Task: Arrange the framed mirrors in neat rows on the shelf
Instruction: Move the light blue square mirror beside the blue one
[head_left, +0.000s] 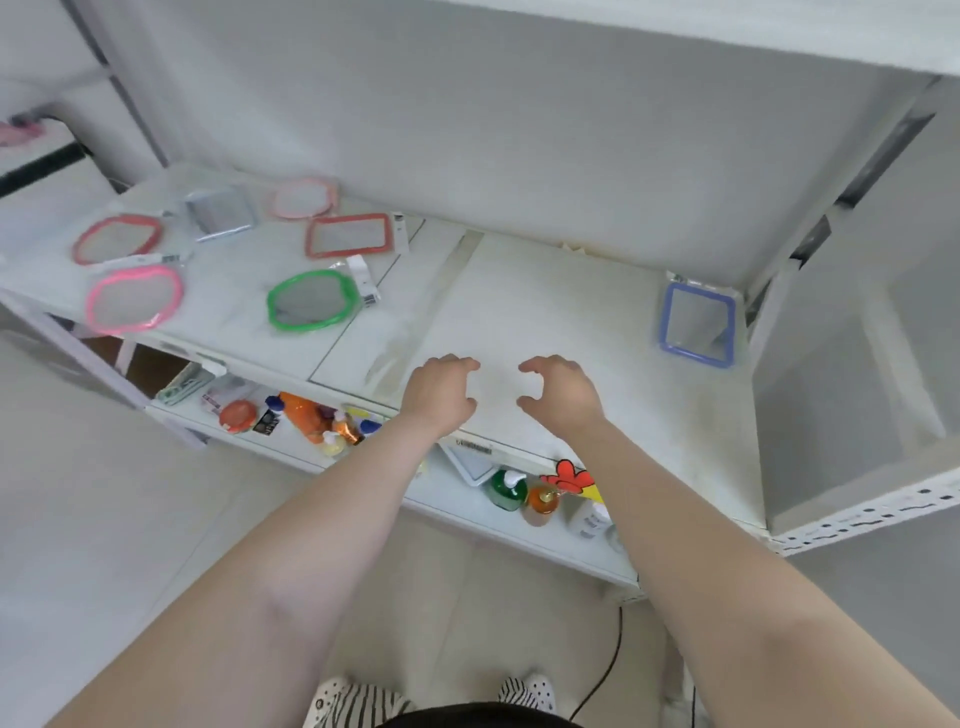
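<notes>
both hands hovered over the bare right half of the shelf (519, 291) — left hand (441, 395) and right hand (561, 395) with fingers curled but apart, holding nothing. six mirrors lay scattered at the left — among them a green mirror (310, 300) and a pink mirror (134, 300) — while a blue mirror (698, 323) sat alone at the far right.

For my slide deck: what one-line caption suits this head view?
Empty left hand and right hand hover over a white shelf, six mirrors scattered left, blue mirror alone at right.
</notes>
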